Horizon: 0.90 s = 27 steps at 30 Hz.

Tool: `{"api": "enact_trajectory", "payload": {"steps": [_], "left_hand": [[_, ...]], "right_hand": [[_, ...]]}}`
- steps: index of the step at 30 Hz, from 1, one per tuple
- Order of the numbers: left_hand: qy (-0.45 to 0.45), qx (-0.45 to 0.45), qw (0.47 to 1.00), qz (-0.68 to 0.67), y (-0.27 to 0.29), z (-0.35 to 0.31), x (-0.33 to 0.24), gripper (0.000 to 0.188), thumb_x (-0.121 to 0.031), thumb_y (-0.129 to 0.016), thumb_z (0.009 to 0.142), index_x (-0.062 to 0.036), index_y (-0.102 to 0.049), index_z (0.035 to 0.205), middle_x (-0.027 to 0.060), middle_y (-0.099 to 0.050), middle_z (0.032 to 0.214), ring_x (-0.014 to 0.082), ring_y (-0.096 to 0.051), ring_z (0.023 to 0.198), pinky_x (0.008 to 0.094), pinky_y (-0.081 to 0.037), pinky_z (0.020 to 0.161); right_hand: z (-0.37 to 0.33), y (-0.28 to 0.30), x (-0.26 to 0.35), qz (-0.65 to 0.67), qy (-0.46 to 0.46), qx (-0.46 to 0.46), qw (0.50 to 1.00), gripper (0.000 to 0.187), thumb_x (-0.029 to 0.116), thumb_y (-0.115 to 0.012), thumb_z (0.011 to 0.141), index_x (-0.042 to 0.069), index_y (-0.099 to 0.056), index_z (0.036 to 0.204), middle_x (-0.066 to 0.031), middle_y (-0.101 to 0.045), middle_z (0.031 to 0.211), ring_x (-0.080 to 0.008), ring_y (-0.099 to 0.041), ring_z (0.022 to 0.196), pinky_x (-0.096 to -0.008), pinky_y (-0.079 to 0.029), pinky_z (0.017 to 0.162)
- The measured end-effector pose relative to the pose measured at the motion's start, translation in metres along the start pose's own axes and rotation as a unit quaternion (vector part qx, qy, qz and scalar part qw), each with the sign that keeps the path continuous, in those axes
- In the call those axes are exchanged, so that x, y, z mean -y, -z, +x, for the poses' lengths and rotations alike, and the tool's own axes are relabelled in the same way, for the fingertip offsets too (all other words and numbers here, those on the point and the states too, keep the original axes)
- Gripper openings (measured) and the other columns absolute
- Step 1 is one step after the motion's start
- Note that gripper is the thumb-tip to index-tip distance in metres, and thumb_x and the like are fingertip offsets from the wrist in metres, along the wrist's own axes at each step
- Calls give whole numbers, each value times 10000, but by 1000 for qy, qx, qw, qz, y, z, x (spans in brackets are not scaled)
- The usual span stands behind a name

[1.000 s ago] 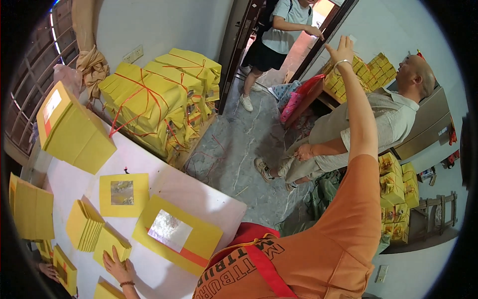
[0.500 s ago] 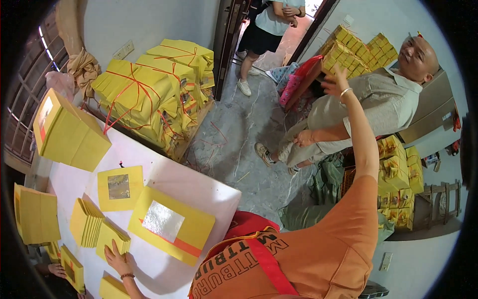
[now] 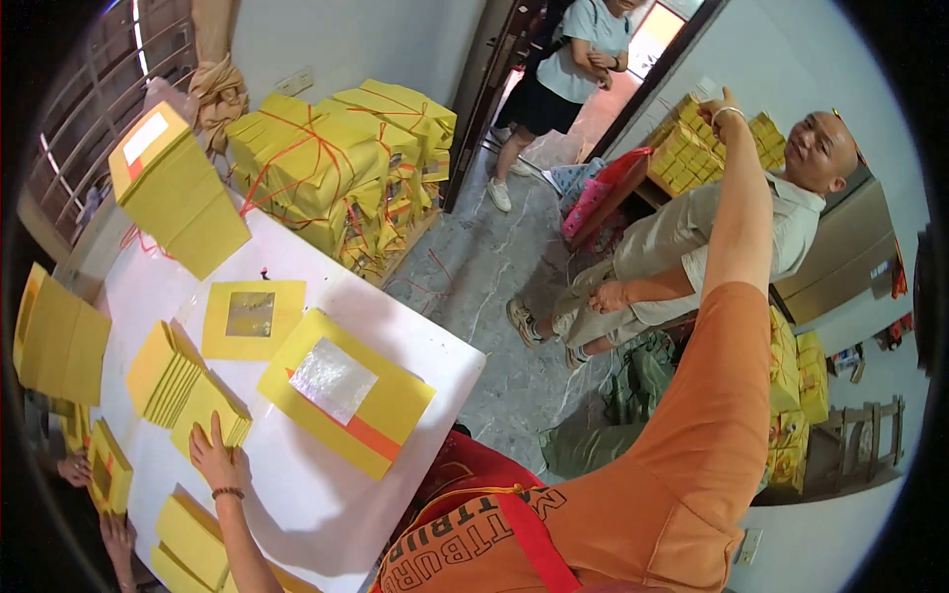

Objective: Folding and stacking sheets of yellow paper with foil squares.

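On the white table, my left hand [image 3: 215, 453] rests with fingers spread on the near end of a fanned stack of folded yellow paper [image 3: 210, 415]. Its fingers press lightly on top and are not wrapped round anything. A second yellow fanned bundle [image 3: 163, 381] leans just beyond it. To the right lie a yellow sheet with a silver square and orange strip [image 3: 334, 381] and a smaller yellow sheet with a foil square [image 3: 252, 313]. My right arm is raised to the far right; my right hand [image 3: 724, 111], wearing a bangle, is empty, one finger stretched out.
Tall yellow paper stacks [image 3: 183, 203] stand on the table [image 3: 326, 524]. Another person's hand [image 3: 74, 468] holds a yellow block at the left. Tied yellow bundles [image 3: 306, 153] lie behind the table. A person in beige [image 3: 682, 227] stands at the right, another [image 3: 573, 69] by the doorway.
My right hand has risen and its spread fingers have drawn together, with one finger extended. My left hand stays on the paper stack. The view has shifted.
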<state>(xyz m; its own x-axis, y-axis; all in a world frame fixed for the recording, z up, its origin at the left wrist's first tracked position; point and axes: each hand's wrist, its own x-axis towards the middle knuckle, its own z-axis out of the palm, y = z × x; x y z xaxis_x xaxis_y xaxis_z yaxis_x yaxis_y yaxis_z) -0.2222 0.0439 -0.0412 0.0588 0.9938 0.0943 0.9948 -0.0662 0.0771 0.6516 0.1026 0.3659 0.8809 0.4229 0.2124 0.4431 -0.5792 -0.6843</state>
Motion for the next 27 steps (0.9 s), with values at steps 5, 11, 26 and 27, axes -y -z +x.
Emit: {"api": "enact_trajectory", "payload": {"steps": [5,11,26,27], "left_hand": [[-2,-3,1000,-1,-2,3,2,842,-29,-645,642,-224,-298,1384,219,-279,1363,385,-258,1249,478,-208,1039],[23,-28,999,-4,10,-3,1,846,-49,-645,638,-177,-269,1385,222,-298,1346,396,-267,1248,484,-226,1029],[9,2,1000,7,6,4,8,879,-91,-694,583,-191,-305,1366,173,-365,1302,349,-325,1223,462,-280,1001],[13,3,1000,5,5,4,7,879,-91,-694,583,-191,-305,1366,173,-365,1302,349,-325,1223,462,-280,1001]], "right_hand": [[-39,-22,21,97,48,-42,993,722,-12,-553,794,153,-196,1399,-198,-615,746,-193,-579,556,-311,-424,415],[-237,-163,-21,-48,593,215,774,235,193,-570,827,42,-589,1006,-122,-587,950,-245,-574,882,-349,-475,773],[-508,-283,-40,191,734,463,460,541,404,-654,737,213,-492,1216,-87,-455,1248,-257,-395,1190,-499,-289,938],[-510,-284,-43,106,744,486,445,575,451,-631,739,218,-469,1239,-93,-406,1299,-270,-352,1228,-534,-248,961]]}}
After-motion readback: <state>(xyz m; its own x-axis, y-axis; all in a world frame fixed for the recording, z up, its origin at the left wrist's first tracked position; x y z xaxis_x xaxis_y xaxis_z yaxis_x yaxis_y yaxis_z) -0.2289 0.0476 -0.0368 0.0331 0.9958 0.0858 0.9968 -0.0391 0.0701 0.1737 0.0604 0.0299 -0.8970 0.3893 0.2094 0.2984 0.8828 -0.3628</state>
